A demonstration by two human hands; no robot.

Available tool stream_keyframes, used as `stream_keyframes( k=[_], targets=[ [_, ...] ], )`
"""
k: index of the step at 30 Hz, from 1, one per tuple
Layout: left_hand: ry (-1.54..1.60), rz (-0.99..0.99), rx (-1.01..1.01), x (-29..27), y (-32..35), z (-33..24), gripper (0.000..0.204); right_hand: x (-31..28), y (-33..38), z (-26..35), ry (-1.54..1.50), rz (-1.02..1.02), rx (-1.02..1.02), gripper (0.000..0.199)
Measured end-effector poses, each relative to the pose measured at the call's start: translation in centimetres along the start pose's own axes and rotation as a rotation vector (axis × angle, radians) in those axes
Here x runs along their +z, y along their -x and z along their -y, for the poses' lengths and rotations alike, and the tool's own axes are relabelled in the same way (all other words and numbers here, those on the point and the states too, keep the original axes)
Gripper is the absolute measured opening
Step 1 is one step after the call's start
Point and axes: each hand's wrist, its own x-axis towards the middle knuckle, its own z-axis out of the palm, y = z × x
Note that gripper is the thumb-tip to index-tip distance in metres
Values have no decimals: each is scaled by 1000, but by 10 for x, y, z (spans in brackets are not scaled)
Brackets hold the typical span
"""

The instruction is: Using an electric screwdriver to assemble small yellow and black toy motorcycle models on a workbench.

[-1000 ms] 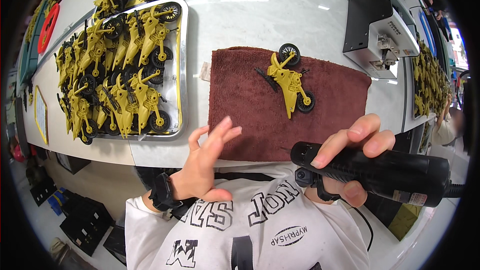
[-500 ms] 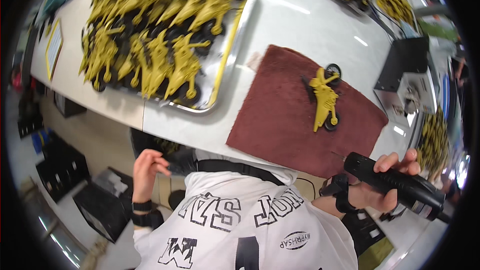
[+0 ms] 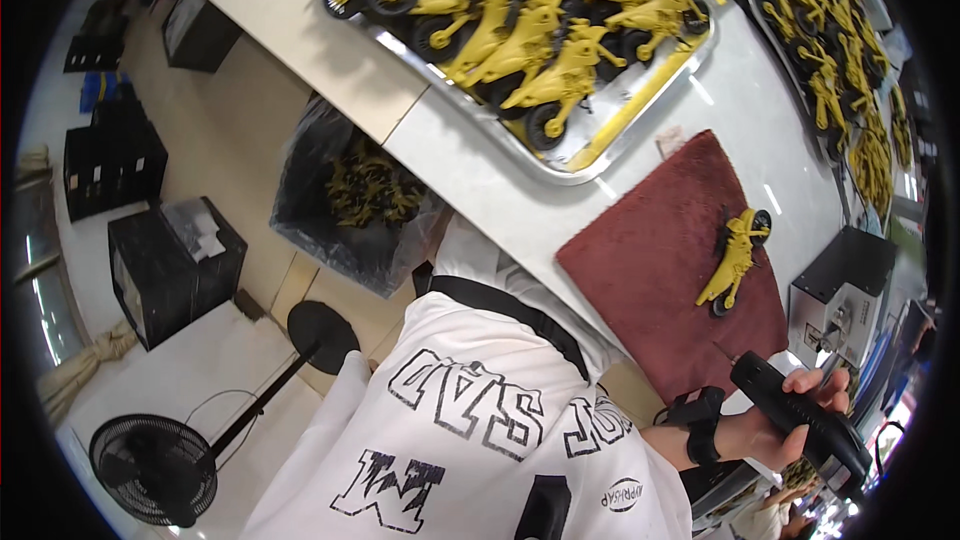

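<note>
My right hand [image 3: 765, 438] is closed around a black electric screwdriver [image 3: 775, 392]. Its thin bit points up and left, over the near right part of a dark red cloth [image 3: 650, 270]. On that cloth, toward its right side, lies a yellow toy motorcycle [image 3: 735, 260] with black wheels, apart from the tool. My left arm hangs down in its white sleeve [image 3: 340, 405], and the hand itself is hidden. Beyond the cloth to the left, a metal tray [image 3: 575, 178] holds several rows of similar yellow motorcycles [image 3: 525, 45].
A grey-black box-shaped device [image 3: 845, 280] stands right of the cloth. Another tray of yellow motorcycles [image 3: 825, 80] is at the far right. Below the table edge sits a lined bin [image 3: 300, 195] with yellow parts. Black crates [image 3: 175, 260] and a standing fan [image 3: 155, 470] occupy the floor at left.
The view has swung left, so the table and tray appear farther right and more floor shows. My left hand has dropped out of sight. My right hand still holds the screwdriver.
</note>
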Motion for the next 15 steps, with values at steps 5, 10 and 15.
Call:
stream_keyframes(
  k=[5, 10, 15],
  targets=[
    [180, -8, 42, -16, -11, 13, 18, 17, 1, 0, -21, -4, 7, 56],
    [346, 24, 109, 18, -37, 9, 17, 24, 2, 1, -61, 58, 22, 57],
    [468, 88, 182, 34, -68, 0, 17, 31, 5, 7, 45, 71, 56, 58]
  ],
)
